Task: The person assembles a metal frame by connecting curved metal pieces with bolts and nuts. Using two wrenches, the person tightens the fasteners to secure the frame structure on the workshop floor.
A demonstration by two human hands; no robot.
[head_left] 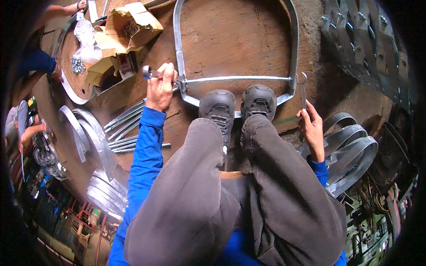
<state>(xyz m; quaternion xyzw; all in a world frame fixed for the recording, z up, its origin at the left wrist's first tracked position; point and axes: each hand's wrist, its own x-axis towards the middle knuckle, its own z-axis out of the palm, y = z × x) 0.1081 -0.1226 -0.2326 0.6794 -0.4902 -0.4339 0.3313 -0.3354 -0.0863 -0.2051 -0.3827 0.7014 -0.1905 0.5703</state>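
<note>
A bent grey metal band (293, 40) forms a big U in front of me, with a straight threaded rod (239, 78) spanning it from side to side. At the rod's left end, my left hand (159, 92) is closed round a wrench (147, 71) whose ring end points left. My right hand (313, 129) grips an open-ended wrench (303, 91), its jaw up beside the rod's right end and apart from it. My two dark shoes (217, 106) stand at the near, bent end of the band.
Loose threaded rods (128, 119) lie to the left, near curved metal strips (95, 133). More bent bands (350, 153) lie at right, below bolted metal pieces (372, 48). A torn cardboard box (144, 26) and plastic bag (86, 37) sit upper left. Other people's arms (33, 131) show far left.
</note>
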